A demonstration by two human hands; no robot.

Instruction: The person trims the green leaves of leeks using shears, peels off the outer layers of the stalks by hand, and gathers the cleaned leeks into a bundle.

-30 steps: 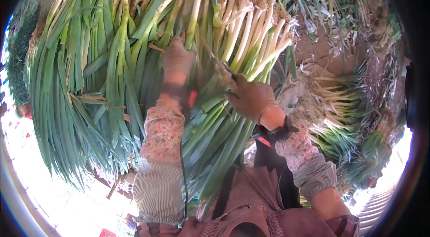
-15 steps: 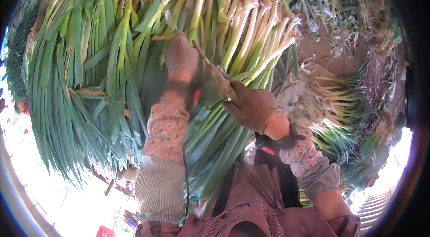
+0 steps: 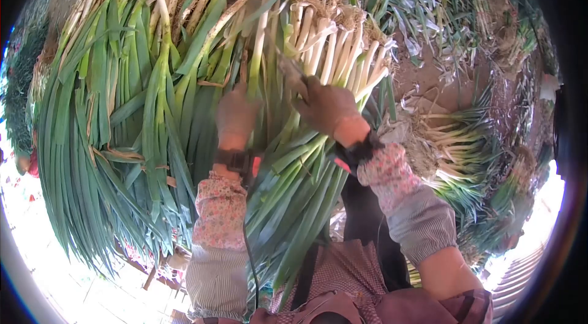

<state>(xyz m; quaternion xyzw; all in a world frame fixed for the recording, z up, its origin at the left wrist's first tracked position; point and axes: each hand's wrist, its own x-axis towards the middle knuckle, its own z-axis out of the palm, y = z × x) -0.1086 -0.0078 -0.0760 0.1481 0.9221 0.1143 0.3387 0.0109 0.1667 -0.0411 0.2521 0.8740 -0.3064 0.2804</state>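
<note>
Long green onions with pale stalks and rooty ends lie in a thick layer, leaves toward me. My left hand, gloved and blurred, rests over the stalks near the middle with its fingers closed; a dry brown leaf strip rises just above it, and whether the hand grips it is unclear. To its right, my gloved right hand is closed on a narrow, dirty tool, which points up and left over the pale stalks. The tool's far end is blurred.
Smaller onions lie fanned out on the right, beside a muddy clump. Loose leaves and trimmings cover the upper right around bare brown ground. My dark trouser leg is below the right hand.
My right hand has moved up and slightly left with the tool. My left hand has moved down a little. The onions sit slightly lower in view, with more roots showing at the top.
</note>
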